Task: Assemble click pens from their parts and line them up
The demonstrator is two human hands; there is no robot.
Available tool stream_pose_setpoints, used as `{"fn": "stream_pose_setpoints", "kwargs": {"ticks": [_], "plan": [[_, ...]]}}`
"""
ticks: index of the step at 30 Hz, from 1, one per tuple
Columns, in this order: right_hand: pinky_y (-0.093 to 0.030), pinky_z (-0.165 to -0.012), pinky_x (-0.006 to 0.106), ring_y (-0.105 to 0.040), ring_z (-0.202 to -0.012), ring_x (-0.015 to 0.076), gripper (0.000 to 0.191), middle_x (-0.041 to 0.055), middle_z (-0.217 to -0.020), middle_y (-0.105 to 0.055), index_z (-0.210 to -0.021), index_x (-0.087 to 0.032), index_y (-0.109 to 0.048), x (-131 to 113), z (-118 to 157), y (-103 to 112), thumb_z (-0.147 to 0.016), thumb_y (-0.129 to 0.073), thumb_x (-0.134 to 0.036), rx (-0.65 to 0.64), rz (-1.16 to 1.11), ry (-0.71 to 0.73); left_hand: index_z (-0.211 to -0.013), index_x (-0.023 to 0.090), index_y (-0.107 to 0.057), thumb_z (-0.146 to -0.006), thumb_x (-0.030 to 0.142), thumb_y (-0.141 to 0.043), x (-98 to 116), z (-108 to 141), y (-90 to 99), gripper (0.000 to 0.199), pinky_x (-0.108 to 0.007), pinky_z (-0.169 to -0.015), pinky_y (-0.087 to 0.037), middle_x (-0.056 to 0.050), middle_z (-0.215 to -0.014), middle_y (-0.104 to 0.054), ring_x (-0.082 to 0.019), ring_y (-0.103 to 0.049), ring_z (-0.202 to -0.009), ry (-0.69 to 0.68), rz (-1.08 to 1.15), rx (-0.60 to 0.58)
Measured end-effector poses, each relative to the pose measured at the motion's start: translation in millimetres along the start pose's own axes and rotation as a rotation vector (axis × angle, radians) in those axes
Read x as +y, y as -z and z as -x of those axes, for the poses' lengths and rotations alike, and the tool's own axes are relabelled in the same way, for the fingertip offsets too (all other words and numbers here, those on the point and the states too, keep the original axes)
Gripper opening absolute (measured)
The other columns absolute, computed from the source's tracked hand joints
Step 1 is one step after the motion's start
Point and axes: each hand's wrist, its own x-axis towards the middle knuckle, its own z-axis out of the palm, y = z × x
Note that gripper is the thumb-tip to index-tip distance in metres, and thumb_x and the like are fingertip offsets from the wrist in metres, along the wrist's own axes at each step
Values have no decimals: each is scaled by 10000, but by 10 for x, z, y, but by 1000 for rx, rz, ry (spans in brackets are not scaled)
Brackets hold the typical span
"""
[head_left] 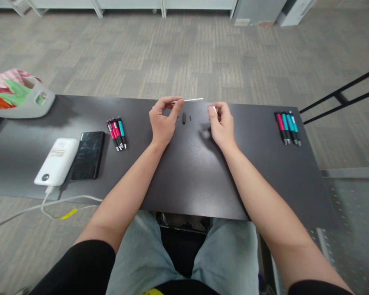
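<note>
My left hand (164, 123) is above the far part of the dark table (190, 176), thumb and fingers pinched on a thin white pen refill (194, 99) that points right. To its right, my right hand (221, 123) is closed with the thumb against the fingers. A small pale piece (215, 110) shows at the fingertips, but its kind is unclear. On the tabletop between both hands lie a short black pen part (183, 118) and a tiny dark piece (190, 118).
Several pink and blue pens (117, 133) lie left of my hands, and several more pens (288, 128) near the right edge. A black phone (87, 155) and a white power bank (57, 161) with a cable (76, 197) are at left. Behind them stands a white basket (46, 100).
</note>
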Motion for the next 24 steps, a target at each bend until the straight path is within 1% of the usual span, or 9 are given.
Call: {"fn": "stream_pose_setpoints", "kwargs": {"ticks": [2, 4, 7, 11, 14, 17, 19, 22, 24], "plan": [[-634, -948, 491, -687, -982, 317, 801, 63, -985, -676, -1228, -319, -784, 104, -32, -2, -1158, -592, -1094, 56, 2, 27, -1173, 347, -932, -1237, 653, -883, 8, -10, 51, 317, -482, -1144, -657, -35, -1172, -947, -279, -859, -1111, -24, -24, 46], [-653, -983, 503, -716, -1033, 329, 819, 77, -1034, -683, -1289, -321, -785, 177, -55, -12, -1198, -498, -1082, 106, 8, 41, -1141, 362, -955, -1202, 578, -937, 44, 0, 98, 225, -552, -1236, -620, -30, -1173, -952, -295, -858, -1109, -82, -86, 9], [-677, -1012, 508, -747, -1059, 330, 777, 79, -1051, -700, -1312, -318, -793, 226, -68, -31, -1225, -519, -1040, 146, -25, 26, -1070, 391, -980, -1138, 479, -999, 134, 39, 118, 113, -670, -1365, -514, -28, -1241, -984, -345, -874, -1203, -145, -202, -160], [-667, -988, 487, -739, -1072, 323, 762, 80, -1085, -695, -1332, -316, -797, 271, -77, -37, -1217, -564, -1032, 125, -36, 45, -1041, 427, -982, -1150, 407, -948, 230, 113, 48, 116, -745, -1462, -413, -6, -1373, -1002, -385, -890, -1391, -186, -220, -424], [-659, -985, 478, -735, -1075, 319, 770, 89, -1117, -695, -1338, -315, -799, 323, -84, -35, -1227, -526, -1027, 116, 4, 73, -1105, 443, -987, -1169, 346, -872, 236, 173, -13, 163, -750, -1529, -375, 14, -1383, -1009, -378, -879, -1520, -227, -208, -612], [-671, -1013, 494, -738, -1072, 320, 747, 94, -1106, -699, -1289, -304, -800, 356, -84, -37, -1236, -538, -1002, 152, 3, 76, -1187, 428, -990, -1152, 281, -848, 199, 221, -40, 207, -716, -1560, -395, -1, -1422, -1006, -356, -883, -1551, -253, -205, -748], [-675, -1024, 504, -738, -1079, 324, 725, 89, -1088, -695, -1277, -303, -801, 353, -81, -42, -1235, -569, -988, 151, -10, 67, -1226, 413, -991, -1122, 231, -850, 169, 238, -37, 252, -692, -1566, -423, -24, -1468, -997, -350, -902, -1523, -257, -182, -780], [-675, -1046, 510, -735, -1099, 327, 702, 82, -1082, -699, -1271, -305, -804, 295, -76, -53, -1213, -636, -984, 134, -33, 37, -1265, 414, -984, -1073, 177, -830, 139, 245, -15, 343, -666, -1569, -455, -33, -1529, -978, -344, -916, -1482, -246, -171, -795], [-676, -1070, 516, -731, -1107, 326, 696, 85, -1095, -717, -1256, -302, -805, 227, -72, -58, -1187, -692, -985, 135, -64, 10, -1283, 408, -977, -1055, 165, -820, 133, 246, -3, 368, -675, -1584, -437, -39, -1568, -965, -357, -890, -1537, -242, -199, -799]]}}
